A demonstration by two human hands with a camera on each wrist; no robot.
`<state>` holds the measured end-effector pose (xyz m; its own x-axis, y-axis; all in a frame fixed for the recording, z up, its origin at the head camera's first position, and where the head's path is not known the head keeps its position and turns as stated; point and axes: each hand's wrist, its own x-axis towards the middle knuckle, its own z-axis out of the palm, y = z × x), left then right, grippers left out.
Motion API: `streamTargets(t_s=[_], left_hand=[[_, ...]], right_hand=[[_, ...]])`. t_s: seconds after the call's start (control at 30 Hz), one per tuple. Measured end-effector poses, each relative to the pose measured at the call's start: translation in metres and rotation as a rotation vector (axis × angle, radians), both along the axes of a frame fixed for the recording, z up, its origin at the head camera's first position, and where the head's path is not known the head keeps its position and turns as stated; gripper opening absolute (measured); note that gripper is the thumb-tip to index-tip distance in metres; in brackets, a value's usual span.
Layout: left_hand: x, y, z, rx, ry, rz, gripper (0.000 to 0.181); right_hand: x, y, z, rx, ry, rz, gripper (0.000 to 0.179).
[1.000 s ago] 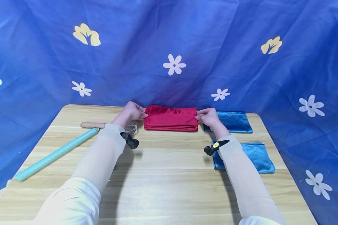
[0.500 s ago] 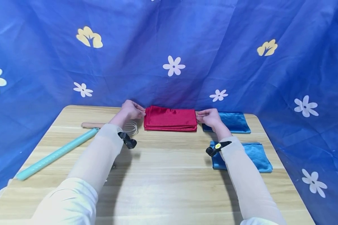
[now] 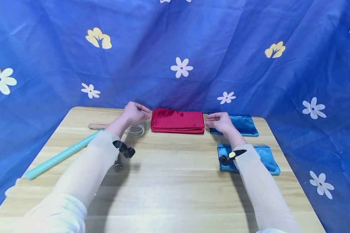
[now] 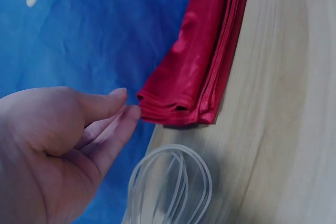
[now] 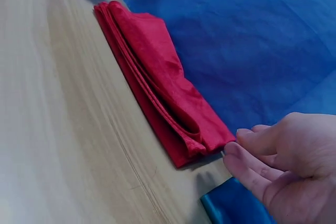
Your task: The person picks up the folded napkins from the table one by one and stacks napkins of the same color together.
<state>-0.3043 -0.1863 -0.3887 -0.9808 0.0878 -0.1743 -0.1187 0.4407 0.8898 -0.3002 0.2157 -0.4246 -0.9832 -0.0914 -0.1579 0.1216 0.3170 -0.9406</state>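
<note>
A red satin cloth point(image 3: 178, 121), folded into a layered rectangle, lies at the back middle of the table. Just off its left end is my left hand point(image 3: 135, 113), thumb and fingertips close together with nothing between them. In the left wrist view the fingertips stop short of the cloth's corner. My right hand point(image 3: 220, 121) hovers at the opposite end, fingers fairly straight. The right wrist view shows its fingertips point(image 5: 231, 149) at the cloth's corner; whether they touch it I cannot tell. No cloth is gripped by either hand.
Two folded blue cloths lie at the right, one at the back point(image 3: 245, 125) and one nearer point(image 3: 266, 158), partly behind my right arm. A whisk point(image 4: 176, 182) with a wooden handle and a turquoise rod point(image 3: 62, 155) lie left. A blue flowered curtain point(image 3: 151, 48) hangs behind the table point(image 3: 169, 187).
Both hands have let go of the red cloth's ends and drawn slightly outward, left hand to the left, right hand to the right. The cloth stays in place; the head view has shifted slightly.
</note>
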Motion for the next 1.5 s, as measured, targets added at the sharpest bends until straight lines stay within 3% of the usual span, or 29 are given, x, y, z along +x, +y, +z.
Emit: streamTargets(t_s=[0.37, 0.77, 1.23, 1.5], left_hand=[[0.026, 0.007, 0.008, 0.162, -0.038, -0.072, 0.043], [0.058, 0.017, 0.015, 0.232, -0.027, -0.130, 0.048], [0.086, 0.055, 0.002, 0.339, -0.108, -0.216, 0.046], [0.098, 0.083, -0.018, 0.384, -0.141, -0.233, 0.048]], right_hand=[[0.026, 0.018, 0.019, 0.061, 0.049, 0.081, 0.034], [0.059, 0.047, 0.036, 0.152, 0.061, 0.103, 0.039], [0.092, 0.098, 0.043, 0.214, 0.099, 0.123, 0.043], [0.112, 0.128, 0.046, 0.197, 0.086, 0.084, 0.048]])
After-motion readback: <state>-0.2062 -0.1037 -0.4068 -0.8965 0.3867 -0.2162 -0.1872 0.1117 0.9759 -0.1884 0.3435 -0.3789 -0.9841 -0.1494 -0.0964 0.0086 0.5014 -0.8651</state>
